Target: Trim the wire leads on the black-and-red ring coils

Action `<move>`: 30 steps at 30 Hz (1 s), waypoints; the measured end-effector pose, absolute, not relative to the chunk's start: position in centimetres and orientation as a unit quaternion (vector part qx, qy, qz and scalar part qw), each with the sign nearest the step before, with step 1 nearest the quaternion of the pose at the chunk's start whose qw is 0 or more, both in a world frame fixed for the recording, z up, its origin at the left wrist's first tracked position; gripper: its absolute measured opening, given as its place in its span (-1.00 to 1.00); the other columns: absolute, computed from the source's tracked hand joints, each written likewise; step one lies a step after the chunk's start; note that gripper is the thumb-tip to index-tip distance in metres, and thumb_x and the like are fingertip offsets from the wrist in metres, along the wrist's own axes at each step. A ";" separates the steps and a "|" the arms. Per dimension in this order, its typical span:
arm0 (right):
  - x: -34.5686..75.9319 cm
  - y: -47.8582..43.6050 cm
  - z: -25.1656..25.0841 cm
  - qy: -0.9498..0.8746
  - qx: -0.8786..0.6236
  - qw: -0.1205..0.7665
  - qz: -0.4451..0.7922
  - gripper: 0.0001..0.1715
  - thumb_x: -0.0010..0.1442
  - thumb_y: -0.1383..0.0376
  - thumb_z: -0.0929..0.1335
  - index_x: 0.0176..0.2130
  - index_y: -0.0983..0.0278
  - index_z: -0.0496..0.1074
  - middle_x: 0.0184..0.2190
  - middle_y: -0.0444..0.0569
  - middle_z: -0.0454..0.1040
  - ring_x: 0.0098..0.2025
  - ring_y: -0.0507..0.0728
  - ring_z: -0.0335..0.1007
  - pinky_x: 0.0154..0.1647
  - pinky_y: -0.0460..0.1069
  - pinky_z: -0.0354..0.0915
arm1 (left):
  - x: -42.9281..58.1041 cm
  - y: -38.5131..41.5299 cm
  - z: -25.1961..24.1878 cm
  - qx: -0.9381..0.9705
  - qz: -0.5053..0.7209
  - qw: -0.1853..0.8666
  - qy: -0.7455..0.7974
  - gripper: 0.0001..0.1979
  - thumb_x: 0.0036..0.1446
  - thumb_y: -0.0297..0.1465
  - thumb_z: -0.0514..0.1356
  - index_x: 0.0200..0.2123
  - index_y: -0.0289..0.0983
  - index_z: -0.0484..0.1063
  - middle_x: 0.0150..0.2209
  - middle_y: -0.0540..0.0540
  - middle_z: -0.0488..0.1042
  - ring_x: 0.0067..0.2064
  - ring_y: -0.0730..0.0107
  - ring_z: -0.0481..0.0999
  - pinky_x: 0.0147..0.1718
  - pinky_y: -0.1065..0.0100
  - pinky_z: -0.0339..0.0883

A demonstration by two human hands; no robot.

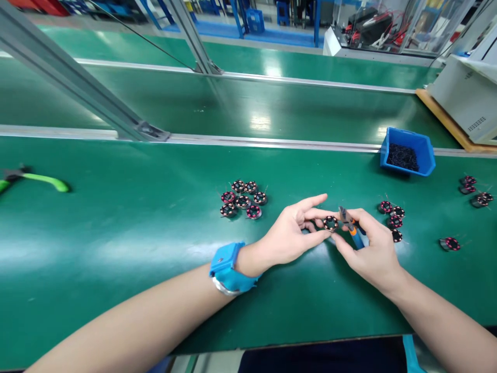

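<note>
My left hand [292, 233] pinches a small round coil part [331, 223], black with pink windings, between thumb and fingers just above the green table. My right hand [368, 248] grips small pliers with an orange and blue handle [354, 232], and their tip is at the coil's right edge. A blue strap [229, 267] wraps my left wrist. A cluster of several similar coils [243, 199] lies to the left of my hands. Another small group of coils [393, 220] lies just right of them.
A blue bin [407, 151] holding dark small parts stands at the back right. More coils [476, 189] lie at the far right. Green-handled pliers [37, 180] lie at the far left. A slanted metal frame post [83, 96] meets the rail behind the table.
</note>
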State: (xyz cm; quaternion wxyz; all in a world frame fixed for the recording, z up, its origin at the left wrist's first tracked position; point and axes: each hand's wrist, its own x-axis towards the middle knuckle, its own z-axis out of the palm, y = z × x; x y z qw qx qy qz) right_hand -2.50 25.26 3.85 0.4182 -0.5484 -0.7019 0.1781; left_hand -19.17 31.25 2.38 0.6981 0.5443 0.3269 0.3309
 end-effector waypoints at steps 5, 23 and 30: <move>-2.6 25.5 3.3 -0.665 -0.566 0.436 0.217 -0.64 0.03 0.45 0.36 -0.13 0.21 0.34 -0.32 -0.09 0.39 -0.35 0.07 0.35 -0.29 -0.03 0.33 | -18.7 30.6 2.6 0.443 0.351 0.770 0.296 -0.39 -0.15 -0.50 0.40 0.04 -0.31 0.36 -0.09 -0.23 0.55 -0.27 0.41 0.56 -0.29 0.40 0.42; -3.9 25.1 3.1 -0.657 -0.566 0.447 0.221 -0.71 0.01 0.45 0.38 -0.22 0.21 0.36 -0.41 -0.13 0.34 -0.38 0.07 0.32 -0.30 -0.01 0.30 | -17.7 29.7 2.8 0.470 0.447 0.677 0.348 -0.91 0.02 -0.39 0.31 -0.41 -0.30 0.59 -0.20 -0.15 0.58 -0.17 0.30 0.55 -0.17 0.31 0.43; -4.0 25.1 3.2 -0.621 -0.585 0.471 0.226 -0.66 -0.01 0.40 0.40 -0.18 0.22 0.35 -0.39 -0.12 0.38 -0.40 0.06 0.36 -0.29 0.00 0.36 | -19.3 31.9 4.1 0.499 0.548 0.527 0.416 -0.84 0.07 -0.31 0.27 -0.44 -0.29 0.53 -0.36 -0.06 0.55 -0.39 0.47 0.45 -0.39 0.43 0.36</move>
